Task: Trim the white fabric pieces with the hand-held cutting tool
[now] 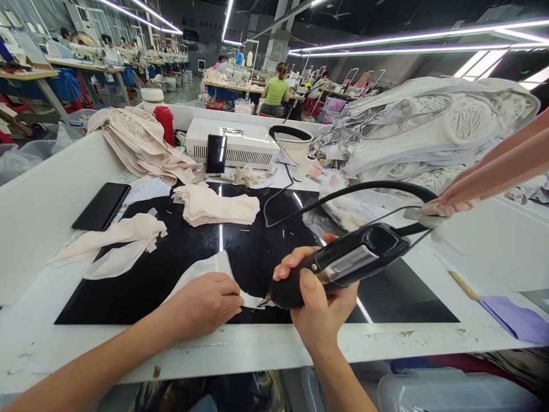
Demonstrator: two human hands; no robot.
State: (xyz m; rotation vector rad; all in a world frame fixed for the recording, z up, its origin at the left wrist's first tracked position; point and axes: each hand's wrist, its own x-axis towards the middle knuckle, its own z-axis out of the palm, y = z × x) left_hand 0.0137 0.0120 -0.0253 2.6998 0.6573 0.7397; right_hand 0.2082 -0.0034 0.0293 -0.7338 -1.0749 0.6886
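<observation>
My right hand (323, 303) is wrapped around a black corded handheld tool (343, 260). The tool slants down to the left, and its narrow metal tip meets the edge of a pale fabric piece (199, 272) on a glossy black board (412, 297). Curled fingers of my left hand (210, 303) grip and press that fabric just left of the tip. The hand hides part of the cloth. Behind it lies a stack of cream fabric pieces (221, 207), and to the left are loose pale pieces (124, 240) with small tabs.
A hanging pink strip (493, 163) carries the tool's black cable (364, 186) at right. Phones (102, 206) (215, 153), a white vented box (231, 140) and garment piles (446, 123) (137, 137) surround the board. A yellow-handled tool (463, 285) lies right. Seated people work beyond.
</observation>
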